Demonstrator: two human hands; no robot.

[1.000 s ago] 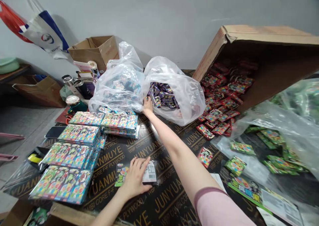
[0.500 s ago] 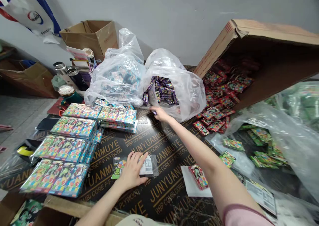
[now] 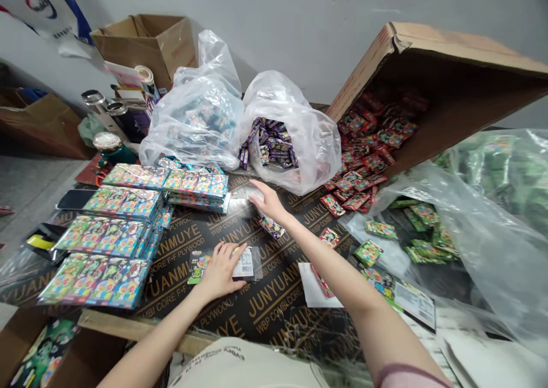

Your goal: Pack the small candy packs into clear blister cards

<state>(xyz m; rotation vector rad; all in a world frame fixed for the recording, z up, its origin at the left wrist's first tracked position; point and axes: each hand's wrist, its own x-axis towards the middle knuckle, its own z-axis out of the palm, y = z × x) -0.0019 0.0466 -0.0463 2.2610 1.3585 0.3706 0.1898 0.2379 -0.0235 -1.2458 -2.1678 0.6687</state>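
At the upper left of the frame, a white-and-blue bag (image 3: 47,23) is hanging against the grey wall (image 3: 299,17). Right of it, an open cardboard box (image 3: 175,48) is standing by the wall, with a pale paper roll (image 3: 144,74) showing just in front. Lower down, a steel flask (image 3: 95,98) and a dark flask (image 3: 125,121) are standing side by side, near a green jar (image 3: 124,155) with a whitish lid (image 3: 107,141). Farther left, a brown carton (image 3: 45,124) is sitting on the grey floor (image 3: 17,180). At mid-left, a black phone (image 3: 77,199) is lying flat.
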